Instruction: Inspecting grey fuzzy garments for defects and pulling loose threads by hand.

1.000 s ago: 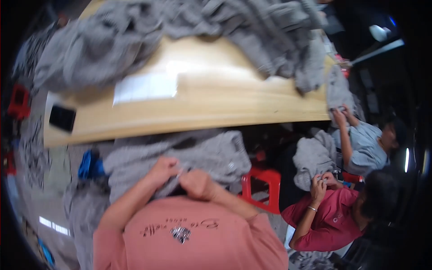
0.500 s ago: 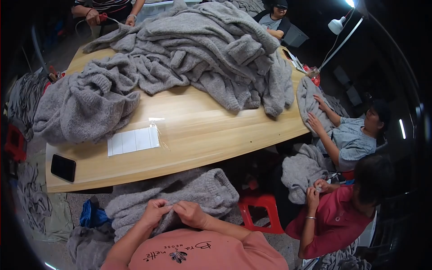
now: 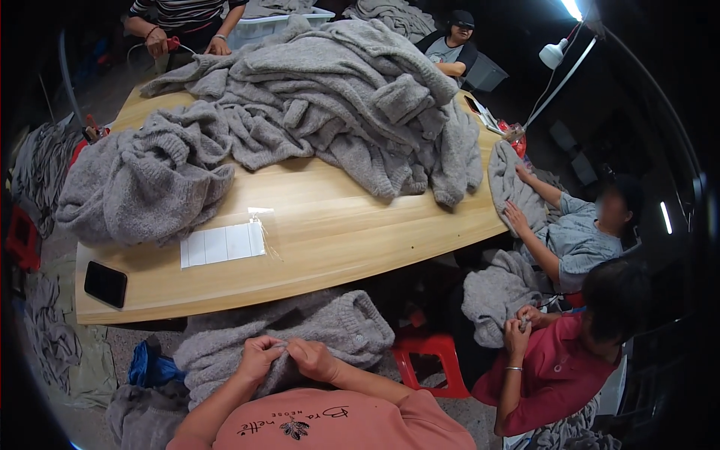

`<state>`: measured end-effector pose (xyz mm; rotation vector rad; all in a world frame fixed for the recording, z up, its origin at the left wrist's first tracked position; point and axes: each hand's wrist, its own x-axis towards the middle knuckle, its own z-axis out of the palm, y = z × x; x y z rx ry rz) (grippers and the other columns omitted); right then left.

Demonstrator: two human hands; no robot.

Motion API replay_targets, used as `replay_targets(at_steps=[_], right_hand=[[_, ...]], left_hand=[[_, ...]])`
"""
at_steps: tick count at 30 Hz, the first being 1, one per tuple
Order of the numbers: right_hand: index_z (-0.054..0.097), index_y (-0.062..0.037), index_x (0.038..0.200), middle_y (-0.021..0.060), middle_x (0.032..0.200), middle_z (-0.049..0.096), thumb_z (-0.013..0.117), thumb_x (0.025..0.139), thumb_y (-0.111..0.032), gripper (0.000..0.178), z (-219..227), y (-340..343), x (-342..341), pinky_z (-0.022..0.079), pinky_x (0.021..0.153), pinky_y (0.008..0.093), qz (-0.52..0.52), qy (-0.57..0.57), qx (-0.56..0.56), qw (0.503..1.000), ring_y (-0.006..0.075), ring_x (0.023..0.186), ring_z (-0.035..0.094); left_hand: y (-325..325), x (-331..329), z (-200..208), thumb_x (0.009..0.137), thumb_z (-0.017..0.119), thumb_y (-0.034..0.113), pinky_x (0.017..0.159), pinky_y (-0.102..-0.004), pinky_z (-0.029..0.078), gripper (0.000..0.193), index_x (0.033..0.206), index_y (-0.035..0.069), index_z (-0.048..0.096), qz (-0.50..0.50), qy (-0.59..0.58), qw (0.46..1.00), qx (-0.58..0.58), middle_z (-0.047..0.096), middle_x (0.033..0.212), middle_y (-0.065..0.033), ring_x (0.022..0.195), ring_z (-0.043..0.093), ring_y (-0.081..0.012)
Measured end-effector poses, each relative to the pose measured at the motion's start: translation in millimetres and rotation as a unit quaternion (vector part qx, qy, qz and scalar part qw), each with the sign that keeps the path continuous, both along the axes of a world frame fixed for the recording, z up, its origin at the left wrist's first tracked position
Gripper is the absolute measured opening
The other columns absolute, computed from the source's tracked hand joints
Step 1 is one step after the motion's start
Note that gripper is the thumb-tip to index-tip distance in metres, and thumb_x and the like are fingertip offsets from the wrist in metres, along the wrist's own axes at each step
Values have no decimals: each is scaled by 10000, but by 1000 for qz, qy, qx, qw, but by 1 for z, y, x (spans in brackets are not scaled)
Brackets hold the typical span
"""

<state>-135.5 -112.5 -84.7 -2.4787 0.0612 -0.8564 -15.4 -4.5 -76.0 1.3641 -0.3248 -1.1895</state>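
Note:
A fluffy grey knitted sweater [image 3: 341,330] lies across my lap below the table's near edge, its ribbed end toward the right. My left hand [image 3: 261,355] pinches a bit of the knit between thumb and fingers. Close beside it, almost touching, my right hand [image 3: 313,360] is closed on the same sweater with its knuckles up. Whatever finer detail sits between the fingertips is too small to make out.
The wooden table [image 3: 360,232] bears a large heap of grey sweaters [image 3: 337,97], a phone [image 3: 106,284] and a white paper sheet [image 3: 223,241]. A red stool [image 3: 431,356] stands at my right. Co-workers handle knits at the right and far side.
Both hands stay pinched on the sweater with barely any movement. The view has shifted slightly. At the far left, a co-worker's hand has moved a little on the knit.

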Motion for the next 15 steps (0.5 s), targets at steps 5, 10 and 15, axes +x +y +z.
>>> replay_targets(at_steps=[5,10,15], right_hand=[[503,-14,849,104,678,497,491,630,25,223,-2,1,0,447,444,320,11,30,9,999,250,507,537],[500,-11,869,116,711,522,515,680,10,190,-2,0,3,450,457,323,25,62,43,997,274,533,541],[492,-24,874,138,741,530,523,760,-57,123,-8,5,5,445,525,385,-28,85,215,973,343,602,537]], left_hand=[[2,-1,-4,718,602,-18,592,-197,434,73,786,-35,622,10,-2,1000,-2,615,721,-41,638,528,-64],[1,3,-8,716,596,-23,568,-193,426,63,770,-33,627,9,-18,1000,10,613,702,-36,614,519,-60],[-1,3,-5,703,576,-41,556,-190,411,89,774,-31,629,5,-51,999,15,613,700,-34,604,512,-58]])
